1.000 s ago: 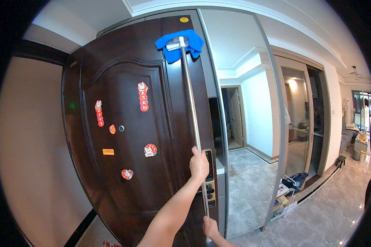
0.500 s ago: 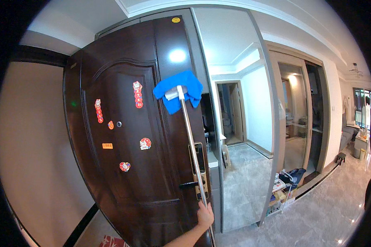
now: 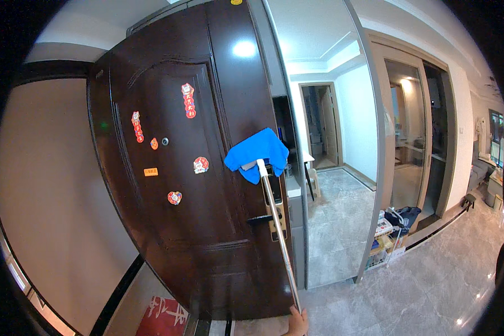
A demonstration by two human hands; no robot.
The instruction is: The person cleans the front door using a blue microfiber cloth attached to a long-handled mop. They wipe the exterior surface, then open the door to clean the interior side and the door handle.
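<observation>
My left hand (image 3: pixel 298 322), low in the view, is closed round the silver pole of a flat mop (image 3: pixel 283 235). A blue cloth (image 3: pixel 260 151) is draped over the mop's head, at the upper end of the pole. The cloth lies against the right side of a dark brown door (image 3: pixel 229 190), just above the black handle (image 3: pixel 259 220), partly covering the upper part of the gold-edged lock (image 3: pixel 278 215). Below my hand the pole runs out of the picture. My right hand is out of view.
Several red and orange stickers (image 3: pixel 189 101) are on the door. To its right stands a tall mirror panel (image 3: pixel 339 235), then a rack of bags and boxes (image 3: pixel 389 235) by a glass sliding door (image 3: pixel 404 134). A red mat (image 3: pixel 162 318) lies at lower left.
The blue cloth has slid down the door's right side toward the lock. My left hand has gone lower with the pole. The view has tilted down somewhat.
</observation>
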